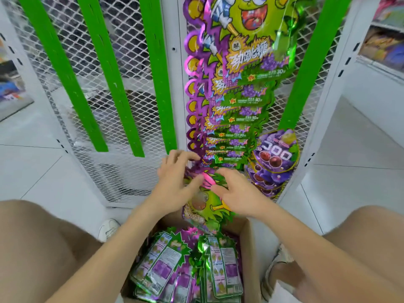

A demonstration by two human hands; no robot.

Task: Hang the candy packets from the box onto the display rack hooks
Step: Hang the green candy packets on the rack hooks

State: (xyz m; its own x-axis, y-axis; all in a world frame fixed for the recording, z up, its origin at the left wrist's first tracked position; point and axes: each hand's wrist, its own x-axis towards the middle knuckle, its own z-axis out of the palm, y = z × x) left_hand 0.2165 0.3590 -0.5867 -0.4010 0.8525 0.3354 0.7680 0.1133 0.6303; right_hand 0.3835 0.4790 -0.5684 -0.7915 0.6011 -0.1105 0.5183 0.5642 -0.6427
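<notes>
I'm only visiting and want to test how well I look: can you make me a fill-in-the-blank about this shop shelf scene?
The left hand and the right hand hold one candy packet ____ the cardboard box.
The upright strips on the mesh rack are ____.
The fruit printed on the hung packets is ____.
Missing words: above; green; grapes.

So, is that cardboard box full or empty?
Partly full. The open box holds many packets, most lying back side up; how deep the pile goes cannot be told.
</notes>
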